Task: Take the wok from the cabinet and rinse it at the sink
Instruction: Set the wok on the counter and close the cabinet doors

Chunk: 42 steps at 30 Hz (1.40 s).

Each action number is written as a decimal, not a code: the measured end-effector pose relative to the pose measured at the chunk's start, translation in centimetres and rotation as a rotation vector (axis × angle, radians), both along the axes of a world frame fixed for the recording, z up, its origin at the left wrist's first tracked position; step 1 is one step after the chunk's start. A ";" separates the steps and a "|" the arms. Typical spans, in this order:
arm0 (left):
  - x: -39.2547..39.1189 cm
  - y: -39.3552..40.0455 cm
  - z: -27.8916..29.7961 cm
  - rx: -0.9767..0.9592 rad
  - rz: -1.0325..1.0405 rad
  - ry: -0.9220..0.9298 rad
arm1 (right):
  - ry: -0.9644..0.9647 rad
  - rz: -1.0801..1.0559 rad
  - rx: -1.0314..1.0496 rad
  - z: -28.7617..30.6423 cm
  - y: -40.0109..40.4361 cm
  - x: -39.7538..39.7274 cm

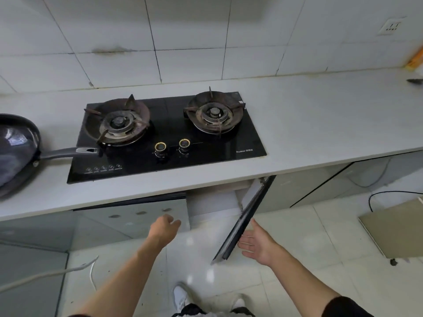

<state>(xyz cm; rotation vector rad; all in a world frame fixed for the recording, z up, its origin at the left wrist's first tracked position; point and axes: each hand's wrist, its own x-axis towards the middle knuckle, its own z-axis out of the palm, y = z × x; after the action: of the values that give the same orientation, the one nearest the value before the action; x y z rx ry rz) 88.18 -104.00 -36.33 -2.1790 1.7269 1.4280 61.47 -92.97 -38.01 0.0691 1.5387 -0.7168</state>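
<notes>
Dark, glossy round wok (pixel 16 152) already sits on the pale surface (pixel 309 124); I'd swing the cabinet door (pixel 242 223) closed with my right hand (pixel 257 244), fingers released, left hand (pixel 166 226) loosely curled, empty.

One wok (pixel 17 152) | one hob (pixel 167 136) | two burners (pixel 117 122) (pixel 214 113) | two knobs (pixel 160 148) (pixel 184 144) | one open cabinet door (pixel 242 221) | two hands: left (pixel 166 226), right (pixel 257 244) | one wall socket (pixel 391 26)
</notes>
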 end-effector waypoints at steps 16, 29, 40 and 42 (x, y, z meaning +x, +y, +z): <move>3.7 -4.8 -3.8 0.165 0.622 0.658 | -0.180 -0.472 -0.072 -1.1 -9.3 6.0; 1.0 -8.2 -3.2 0.317 1.292 1.073 | -0.288 -0.532 -0.086 -1.1 -12.9 5.9; 1.1 -7.2 -3.4 0.341 1.347 1.049 | -0.371 -0.609 -0.125 -0.6 -14.0 6.5; 1.3 -6.7 -3.7 0.342 1.341 1.032 | -0.366 -0.601 -0.121 -0.6 -13.8 6.5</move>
<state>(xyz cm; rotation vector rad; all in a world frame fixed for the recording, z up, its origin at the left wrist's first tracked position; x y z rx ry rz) 89.46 -110.74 -40.03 -2.4945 -0.5145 3.0683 68.00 -106.82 -38.65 0.5597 1.1169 -1.1948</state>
